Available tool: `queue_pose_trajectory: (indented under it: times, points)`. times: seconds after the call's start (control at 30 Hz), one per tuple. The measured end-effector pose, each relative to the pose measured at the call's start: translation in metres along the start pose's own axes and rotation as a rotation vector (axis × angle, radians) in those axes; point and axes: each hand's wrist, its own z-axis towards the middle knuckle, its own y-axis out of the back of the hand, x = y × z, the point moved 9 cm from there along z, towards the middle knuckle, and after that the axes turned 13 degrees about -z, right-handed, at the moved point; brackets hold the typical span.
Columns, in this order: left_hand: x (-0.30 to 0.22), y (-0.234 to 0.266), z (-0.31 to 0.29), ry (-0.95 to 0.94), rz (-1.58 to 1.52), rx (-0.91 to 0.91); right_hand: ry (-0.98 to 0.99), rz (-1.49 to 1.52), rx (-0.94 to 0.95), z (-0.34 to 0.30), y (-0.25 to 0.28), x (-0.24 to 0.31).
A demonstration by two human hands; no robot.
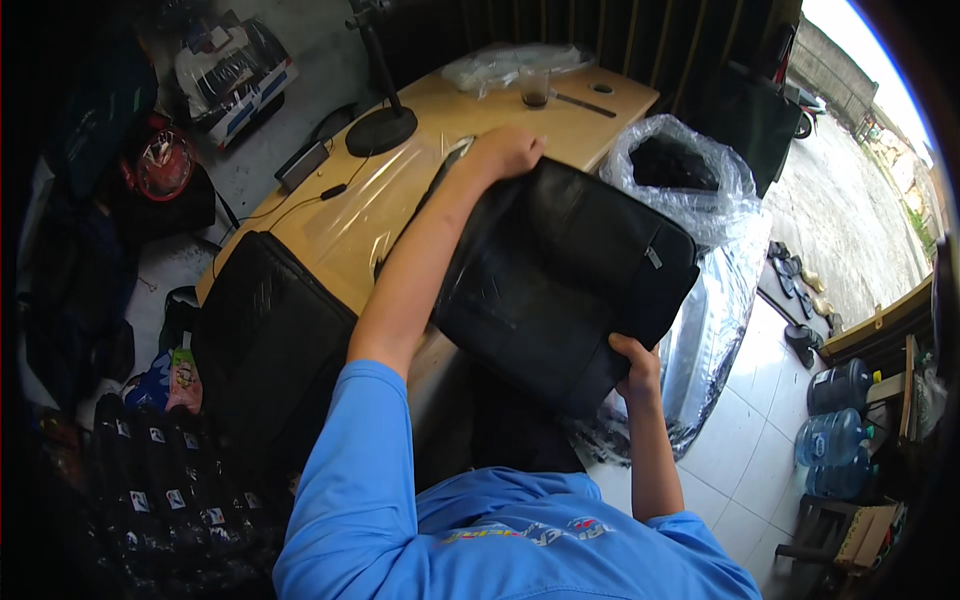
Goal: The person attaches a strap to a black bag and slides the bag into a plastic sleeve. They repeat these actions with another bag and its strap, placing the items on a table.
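Observation:
A black bag [575, 270] with a flat front pocket and a small pale tag is held up in front of me, over the near edge of the wooden table [400, 190]. My left hand [508, 152] is closed on its top edge at the far side. On the lower right corner, my right hand [637, 366] grips with the thumb lying on the front face and the fingers hidden behind. The bag hangs tilted, and its back is out of sight. Clear plastic film [365, 200] lies on the table beside my left forearm.
A black lamp base [381, 131], a glass [534, 88] and plastic wrap [515, 68] stand or lie on the table. Right of the bag is an open clear plastic sack [690, 180] with black contents. A black chair [265, 330] is at left; water jugs [833, 437] stand at right.

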Motion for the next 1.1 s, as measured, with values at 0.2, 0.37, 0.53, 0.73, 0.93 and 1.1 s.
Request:
queue_pose_trajectory:
  times: [0.2,0.37,0.53,0.73,0.93,1.1]
  points:
    - [-0.02,-0.02,0.006,0.066,-0.161,-0.163,-0.172,-0.025,0.011,0.027,0.009,-0.003]
    - [-0.041,-0.013,0.017,0.128,-0.205,-0.301,-0.19,-0.083,0.026,0.039,-0.017,0.022]
    - [-0.079,-0.006,0.028,0.177,-0.321,-0.359,-0.157,-0.114,0.045,0.045,-0.022,0.025]
    - [-0.099,-0.011,0.031,0.217,-0.353,-0.357,-0.114,-0.055,0.111,0.052,-0.04,0.025]
    - [-0.116,-0.008,0.025,0.236,-0.468,-0.409,-0.126,-0.085,0.243,0.059,-0.062,0.01]
    - [-0.122,-0.023,0.017,0.262,-0.5,-0.363,-0.064,-0.084,0.432,0.064,-0.096,-0.001]
